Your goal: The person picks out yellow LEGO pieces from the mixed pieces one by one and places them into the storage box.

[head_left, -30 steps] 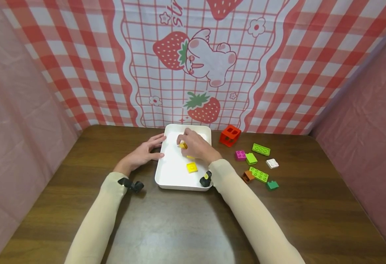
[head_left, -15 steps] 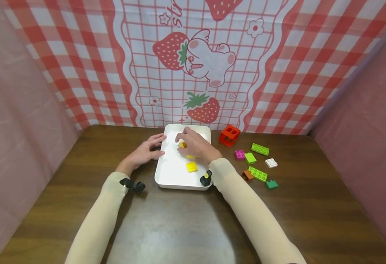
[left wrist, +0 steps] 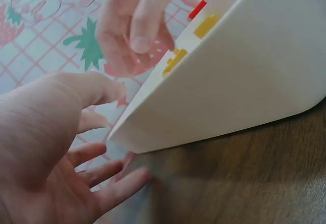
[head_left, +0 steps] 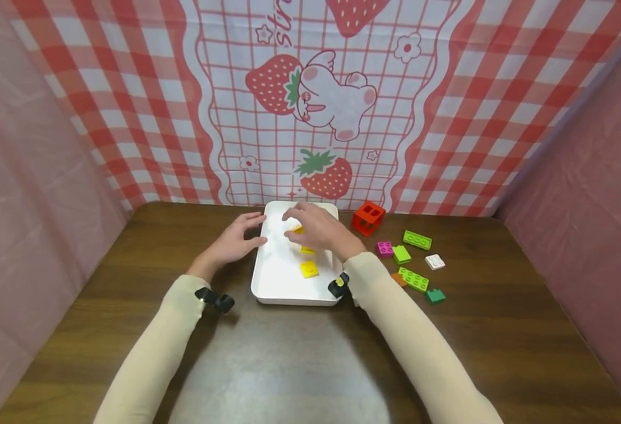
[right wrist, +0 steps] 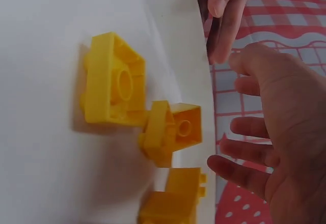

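Note:
A white tray stands at the back middle of the table, with several yellow toy building bricks in it. My right hand hovers over the tray's far half, thumb and fingers apart with nothing between them. Close below those fingers, the right wrist view shows a larger yellow brick lying on its side, next to smaller yellow bricks. My left hand is at the tray's left rim, fingers spread and thumb tip over the edge. In the left wrist view its fingers hold nothing.
Right of the tray are a red window-frame block, a magenta brick, several lime bricks, a white brick, a dark green brick and an orange-brown brick, partly behind the right sleeve. A checked cloth hangs behind.
My right hand has let go of a yellow brick, leaving it in the tray, and its fingers have opened and risen slightly. My left hand has barely shifted at the rim.

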Motion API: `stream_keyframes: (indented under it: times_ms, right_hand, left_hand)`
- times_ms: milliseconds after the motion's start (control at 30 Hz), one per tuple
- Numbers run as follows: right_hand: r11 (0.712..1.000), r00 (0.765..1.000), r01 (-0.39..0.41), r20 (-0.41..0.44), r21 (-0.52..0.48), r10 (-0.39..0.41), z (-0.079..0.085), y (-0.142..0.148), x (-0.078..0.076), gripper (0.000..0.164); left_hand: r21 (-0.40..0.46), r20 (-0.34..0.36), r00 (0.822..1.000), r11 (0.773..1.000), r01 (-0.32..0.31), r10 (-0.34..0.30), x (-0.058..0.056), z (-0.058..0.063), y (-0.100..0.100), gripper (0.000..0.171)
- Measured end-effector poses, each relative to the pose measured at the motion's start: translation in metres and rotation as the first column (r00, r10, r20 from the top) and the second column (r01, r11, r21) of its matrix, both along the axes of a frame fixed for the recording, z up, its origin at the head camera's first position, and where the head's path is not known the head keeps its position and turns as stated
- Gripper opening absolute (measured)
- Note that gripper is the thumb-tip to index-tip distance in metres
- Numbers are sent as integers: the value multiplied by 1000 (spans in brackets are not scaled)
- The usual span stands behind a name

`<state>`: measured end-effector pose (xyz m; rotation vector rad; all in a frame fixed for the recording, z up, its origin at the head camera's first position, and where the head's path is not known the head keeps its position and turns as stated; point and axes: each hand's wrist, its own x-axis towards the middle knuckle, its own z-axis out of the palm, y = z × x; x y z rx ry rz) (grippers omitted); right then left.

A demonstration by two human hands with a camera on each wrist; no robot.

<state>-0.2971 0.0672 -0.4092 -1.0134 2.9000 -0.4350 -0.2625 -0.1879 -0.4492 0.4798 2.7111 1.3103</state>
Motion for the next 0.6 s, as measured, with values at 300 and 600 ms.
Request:
stream_keyframes:
  times_ms: [300, 600]
  right_hand:
    - [999, 997, -43, -69, 2, 44, 21, 12, 13, 48]
    - [999, 998, 13, -57, -34, -15, 36, 35, 32, 63]
  left_hand:
    - [-148, -201, 979, 987, -58, 27, 2, -2, 3, 83]
    - [-385, -329, 944, 915, -122, -13, 42, 38, 25, 81]
